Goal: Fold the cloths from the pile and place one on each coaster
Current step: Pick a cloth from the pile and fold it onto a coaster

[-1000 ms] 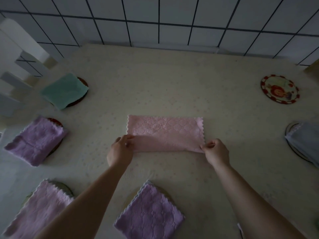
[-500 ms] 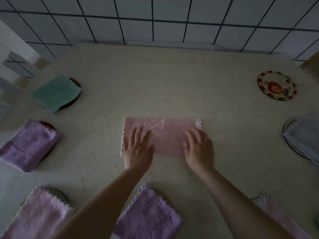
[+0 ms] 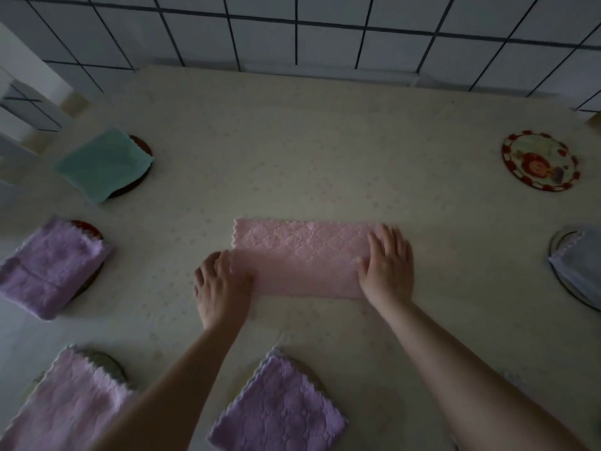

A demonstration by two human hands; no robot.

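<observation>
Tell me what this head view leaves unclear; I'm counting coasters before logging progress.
- Grey cloth: cut off by the right frame edge.
- Coaster under the near purple cloth: almost fully covered, its pattern hidden.
- Pink cloth: its ends hidden under the left hand and right hand.

A pink cloth (image 3: 302, 258), folded into a long strip, lies at the centre of the frame on the pale tabletop (image 3: 325, 157). The left hand (image 3: 221, 288) rests at its left end, fingers loosely bent; the right hand (image 3: 387, 265) lies flat on its right end. At the upper right sits a bare patterned coaster (image 3: 540, 161). Along the left edge, a green cloth (image 3: 104, 164) and a purple cloth (image 3: 52, 268) each cover a coaster.
</observation>
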